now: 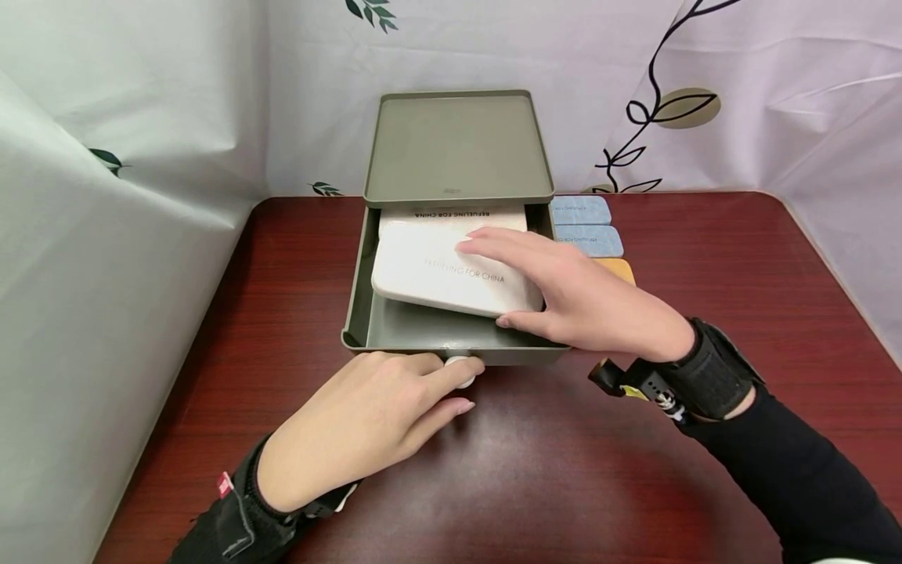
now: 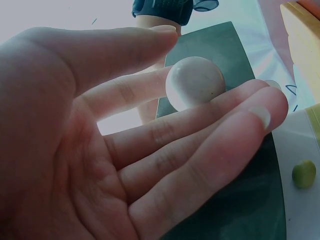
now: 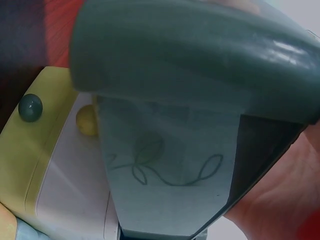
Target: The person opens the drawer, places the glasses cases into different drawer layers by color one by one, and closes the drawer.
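R hand (image 1: 579, 291) w/ fingers gripping the top white pack (image 1: 409, 262), skewed partly over the rear white pack (image 1: 503, 222), both in the drawer (image 1: 416, 327). L hand (image 1: 373, 407) rests fairly straight fingers on drawer's knob (image 2: 195, 84). Packing step imo; next move prob. calls for squaring that pack up.
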`<state>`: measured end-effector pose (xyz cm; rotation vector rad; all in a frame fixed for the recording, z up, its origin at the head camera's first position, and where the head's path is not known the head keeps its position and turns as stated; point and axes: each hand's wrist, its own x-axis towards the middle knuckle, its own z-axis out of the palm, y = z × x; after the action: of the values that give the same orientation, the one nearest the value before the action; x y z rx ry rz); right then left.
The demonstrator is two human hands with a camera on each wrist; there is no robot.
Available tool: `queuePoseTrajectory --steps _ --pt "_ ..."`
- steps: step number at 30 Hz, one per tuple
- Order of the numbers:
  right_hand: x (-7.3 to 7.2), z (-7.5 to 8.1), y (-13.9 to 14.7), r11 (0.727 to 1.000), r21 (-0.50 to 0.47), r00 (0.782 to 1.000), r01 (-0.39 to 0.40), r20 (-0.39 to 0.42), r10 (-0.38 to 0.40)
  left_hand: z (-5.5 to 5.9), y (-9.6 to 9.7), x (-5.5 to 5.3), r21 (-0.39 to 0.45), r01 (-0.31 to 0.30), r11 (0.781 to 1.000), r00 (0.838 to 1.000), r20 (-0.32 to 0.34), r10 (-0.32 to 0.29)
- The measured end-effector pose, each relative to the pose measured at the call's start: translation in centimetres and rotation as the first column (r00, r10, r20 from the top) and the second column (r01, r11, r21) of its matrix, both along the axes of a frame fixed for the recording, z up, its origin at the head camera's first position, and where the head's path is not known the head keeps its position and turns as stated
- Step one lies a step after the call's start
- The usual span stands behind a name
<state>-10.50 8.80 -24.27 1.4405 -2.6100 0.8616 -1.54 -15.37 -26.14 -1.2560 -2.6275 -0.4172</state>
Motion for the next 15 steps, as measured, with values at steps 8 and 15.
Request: queuePoseTrajectory --steps 8,15 --pt "-0.04 0.2 -0.05 0.998 0.054 0.997 -0.035 0.064 0.031 0.06 0.0 0.03 -0.008 -0.003 1.0 1.0 0.0 0.003" --pt "-0.2 0.45 -0.23 0.991 0.122 0.997 -0.052 0.056 0.046 -0.01 0.02 0.0 0.001 -0.001 1.0 1.0 -0.007 0.001"
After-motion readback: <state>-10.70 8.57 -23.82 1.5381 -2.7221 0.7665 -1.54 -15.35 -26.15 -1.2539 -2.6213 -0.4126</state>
